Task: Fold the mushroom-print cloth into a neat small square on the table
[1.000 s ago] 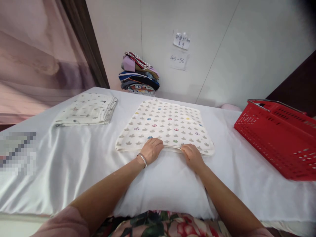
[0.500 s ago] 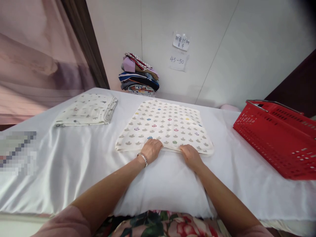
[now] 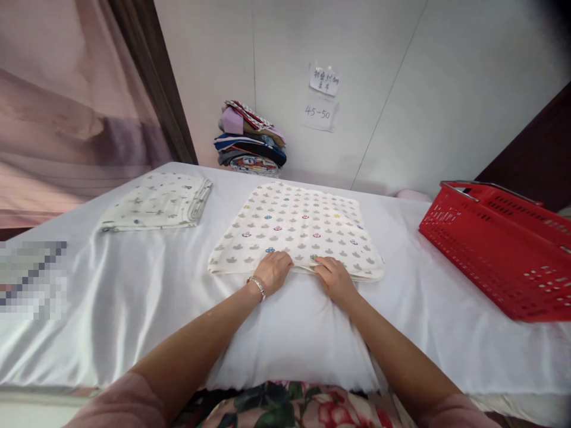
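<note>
A cream folded cloth (image 3: 303, 223) with grey and coloured motifs lies flat in front of me on the white-covered table. My left hand (image 3: 273, 270), with a silver bracelet at the wrist, is closed on the middle of its near edge. Just to the right, my right hand (image 3: 335, 280) grips the same edge, fingers on top and thumb tucked out of sight. Between the two hands the edge bulges slightly and its layers show. To the left lies a second folded cloth (image 3: 156, 202), white with small dark prints, touched by neither hand.
A red plastic basket (image 3: 486, 249) with a metal handle stands on the right of the table (image 3: 169, 321). Against the wall is a stack of folded fabrics (image 3: 252, 142). Paper notes (image 3: 320, 113) hang above. Pink curtains (image 3: 66, 107) hang at the left.
My right hand has moved left along the near edge, closer to my left hand. The left hand stays in place. The view has shifted slightly.
</note>
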A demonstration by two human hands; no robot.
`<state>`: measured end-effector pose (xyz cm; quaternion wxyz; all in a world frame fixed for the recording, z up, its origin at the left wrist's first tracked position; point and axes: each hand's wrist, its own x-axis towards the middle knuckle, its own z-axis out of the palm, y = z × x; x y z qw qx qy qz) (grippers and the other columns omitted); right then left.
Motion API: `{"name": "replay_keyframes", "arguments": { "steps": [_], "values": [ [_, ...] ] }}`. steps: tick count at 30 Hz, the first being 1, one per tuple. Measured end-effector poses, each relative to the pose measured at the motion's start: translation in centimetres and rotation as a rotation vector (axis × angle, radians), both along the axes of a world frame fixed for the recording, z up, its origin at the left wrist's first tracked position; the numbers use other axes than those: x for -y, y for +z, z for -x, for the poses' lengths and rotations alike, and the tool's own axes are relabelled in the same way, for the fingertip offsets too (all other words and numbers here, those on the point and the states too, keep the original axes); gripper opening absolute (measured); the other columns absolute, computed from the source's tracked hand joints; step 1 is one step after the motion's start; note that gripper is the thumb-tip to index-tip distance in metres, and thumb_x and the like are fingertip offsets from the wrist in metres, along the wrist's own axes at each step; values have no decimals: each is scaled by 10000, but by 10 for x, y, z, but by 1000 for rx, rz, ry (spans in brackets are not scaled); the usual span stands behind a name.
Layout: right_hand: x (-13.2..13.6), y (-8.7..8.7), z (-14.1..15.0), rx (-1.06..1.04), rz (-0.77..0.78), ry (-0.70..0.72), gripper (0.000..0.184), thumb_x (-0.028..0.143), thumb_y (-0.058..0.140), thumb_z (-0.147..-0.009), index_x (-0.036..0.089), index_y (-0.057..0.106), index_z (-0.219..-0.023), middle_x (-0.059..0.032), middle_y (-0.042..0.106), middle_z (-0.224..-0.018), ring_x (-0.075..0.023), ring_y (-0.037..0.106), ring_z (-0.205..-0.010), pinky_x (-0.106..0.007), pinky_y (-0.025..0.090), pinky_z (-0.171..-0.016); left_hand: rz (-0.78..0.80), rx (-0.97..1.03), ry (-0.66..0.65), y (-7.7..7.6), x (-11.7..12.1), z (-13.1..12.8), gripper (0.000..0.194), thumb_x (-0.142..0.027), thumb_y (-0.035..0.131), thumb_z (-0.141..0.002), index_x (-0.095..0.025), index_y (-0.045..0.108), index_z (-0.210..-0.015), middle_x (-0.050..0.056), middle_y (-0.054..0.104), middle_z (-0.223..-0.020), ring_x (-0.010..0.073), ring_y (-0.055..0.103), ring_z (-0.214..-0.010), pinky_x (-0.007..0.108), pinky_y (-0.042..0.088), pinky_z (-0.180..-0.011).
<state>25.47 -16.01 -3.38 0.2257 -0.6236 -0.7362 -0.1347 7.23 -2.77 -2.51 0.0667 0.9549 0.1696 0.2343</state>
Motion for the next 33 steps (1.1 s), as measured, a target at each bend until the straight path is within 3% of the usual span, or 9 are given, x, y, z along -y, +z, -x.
{"name": "replay_keyframes", "arguments": {
  "steps": [7, 11, 16, 22, 27, 33],
  "values": [
    [3, 2, 0, -52, -67, 41, 201, 150, 400, -882, 195, 595, -904, -84, 565, -1116, -199, 484, -1011, -374, 426, -814, -7, 12, -82, -4, 2, 2, 184, -262, 447, -870, -190, 568, -989, 68, 583, -1046, 192, 518, -957, 347, 402, -820],
    [5, 3, 2, -58, -66, 47, 214, 138, 397, -883, 198, 602, -875, -77, 570, -1081, -194, 480, -991, -362, 418, -808, -71, -33, -94, -3, 5, -2, 210, -221, 443, -866, -205, 561, -1039, 62, 566, -1099, 202, 499, -1000, 357, 398, -837],
    [6, 1, 0, -55, -49, 35, 203, 124, 414, -875, 194, 603, -860, -55, 595, -926, -169, 498, -850, -326, 404, -738, -179, -55, -110, -1, 8, -7, 183, -172, 413, -872, -186, 573, -960, 51, 584, -1056, 192, 507, -946, 336, 396, -803],
    [5, -4, -3, -30, -59, 44, 179, 112, 435, -862, 185, 598, -876, -55, 608, -909, -173, 505, -830, -314, 384, -705, -276, -89, -126, -3, 8, -12, 175, -100, 406, -850, -161, 570, -857, 55, 597, -910, 177, 505, -828, 317, 387, -748],
    [5, -3, -2, -18, -23, 15, 172, 111, 425, -865, 171, 583, -900, -58, 617, -872, -177, 506, -799, -310, 374, -689, -296, -112, -97, -4, 8, -13, 166, -74, 415, -826, -155, 559, -803, 45, 584, -817, 164, 493, -726, 309, 377, -712],
    [5, -5, -3, -28, -15, 26, 176, 107, 416, -868, 166, 573, -918, -64, 621, -908, -180, 511, -837, -309, 377, -711, -277, -144, -100, -2, 10, -14, 153, -106, 404, -855, -163, 546, -845, 40, 583, -866, 159, 500, -773, 303, 366, -726]
  ]
}}
